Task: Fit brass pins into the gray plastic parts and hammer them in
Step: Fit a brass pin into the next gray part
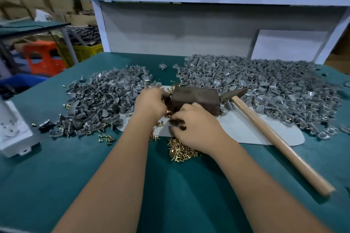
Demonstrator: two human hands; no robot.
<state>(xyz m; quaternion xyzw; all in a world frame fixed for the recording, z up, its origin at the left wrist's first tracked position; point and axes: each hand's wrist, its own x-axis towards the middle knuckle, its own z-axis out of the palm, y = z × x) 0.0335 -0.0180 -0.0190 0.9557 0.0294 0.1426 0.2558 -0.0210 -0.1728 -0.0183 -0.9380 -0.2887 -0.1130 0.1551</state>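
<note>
Both hands work low over the middle of the green worktop (56,176), close together in front of a dark block (197,100). Left hand (150,103) sits at the block's left end, fingers curled down among loose brass pins (181,150); what it grips, cannot tell, blurred. Right hand (197,125) is just in front of the block, fingers curled down onto something small and dark; can't tell if it's a pin or a part. Main heap of brass pins lies just below the right hand, near its wrist, more scattered between the two hands and to the left. Gray plastic parts: one pile (98,100) left of the left hand, a bigger pile (265,85) behind and right of the block. Hammer (280,142) lies untouched right of the right hand, head against the block's right end, wooden handle running diagonally toward the near right edge, partly across a white sheet (246,130). White box (13,130) at far left
</note>
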